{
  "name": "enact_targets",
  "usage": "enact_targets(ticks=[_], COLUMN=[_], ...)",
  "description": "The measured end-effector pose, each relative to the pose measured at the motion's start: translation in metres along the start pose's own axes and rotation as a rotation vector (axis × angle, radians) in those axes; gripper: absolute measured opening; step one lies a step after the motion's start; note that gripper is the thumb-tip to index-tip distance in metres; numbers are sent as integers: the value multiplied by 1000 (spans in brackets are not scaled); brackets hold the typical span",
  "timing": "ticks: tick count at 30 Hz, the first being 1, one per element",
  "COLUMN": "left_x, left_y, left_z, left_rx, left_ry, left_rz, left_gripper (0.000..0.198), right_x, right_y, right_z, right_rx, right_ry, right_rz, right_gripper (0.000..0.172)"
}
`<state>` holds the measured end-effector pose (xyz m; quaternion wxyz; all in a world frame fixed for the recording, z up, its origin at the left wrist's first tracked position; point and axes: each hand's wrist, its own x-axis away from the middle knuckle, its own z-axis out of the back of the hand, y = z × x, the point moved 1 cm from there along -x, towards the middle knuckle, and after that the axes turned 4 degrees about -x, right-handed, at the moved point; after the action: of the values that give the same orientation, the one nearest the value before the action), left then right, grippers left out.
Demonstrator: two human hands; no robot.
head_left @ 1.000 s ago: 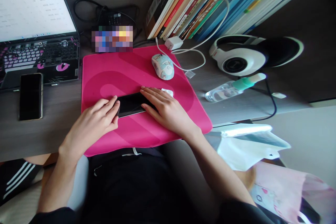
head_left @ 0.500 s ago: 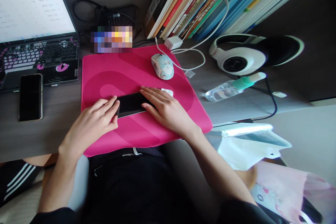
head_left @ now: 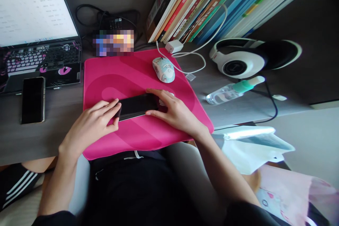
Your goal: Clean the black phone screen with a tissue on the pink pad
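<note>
A black smartphone lies flat on the pink mouse pad, its glossy dark face up. My left hand grips its left end, fingers over the edge and thumb low at the near corner. My right hand spans the right end, with fingertips at the far edge and thumb at the near edge. Part of a small white piece, perhaps tissue, shows behind the right hand's fingers. Beyond that hand a patterned light-blue computer mouse sits on the pad.
At left are an open laptop and a second phone. Books stand at the back, near a white charger with its cable. On the right are headphones, a spray bottle and plastic bags below the desk edge.
My right hand has slid a little rightward along the phone, and its fingers now span the phone's right end, uncovering more dark surface. My left hand stays on the left end.
</note>
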<state>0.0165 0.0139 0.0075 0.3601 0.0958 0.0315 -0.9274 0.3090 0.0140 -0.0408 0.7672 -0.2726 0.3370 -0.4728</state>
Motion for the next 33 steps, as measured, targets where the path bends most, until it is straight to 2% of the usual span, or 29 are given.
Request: enact_targets(ticks=[3,6,8,10,13,19,33], left_x=[2,6,7,8,6,4,6], left_y=[-3,-7,-8,-8,-9,-13,-22], left_z=[3,7,9,8,2,-7,-11], left_rx=[78,136,139,134,163,213,248], left_ry=[-63,-146,-155,-142,-153,-140,-138], left_rz=[58,182,240,264,277,250,267], left_gripper=[48,69,82,87,84,67,60], right_x=[-1,-1,0,0,1,1,-1], right_y=[1,1,2,2,3,3,7], right_z=[3,4,4,4,3,3,12], right_rx=[-71,-95,-80,-62,-65,-98,-84], right_ry=[-6,-11,-18,-24,-35,-50,-94], right_rz=[-20,-23,-24,-18,-10,-23,19], right_gripper=[66,65,66,66,67,69,67])
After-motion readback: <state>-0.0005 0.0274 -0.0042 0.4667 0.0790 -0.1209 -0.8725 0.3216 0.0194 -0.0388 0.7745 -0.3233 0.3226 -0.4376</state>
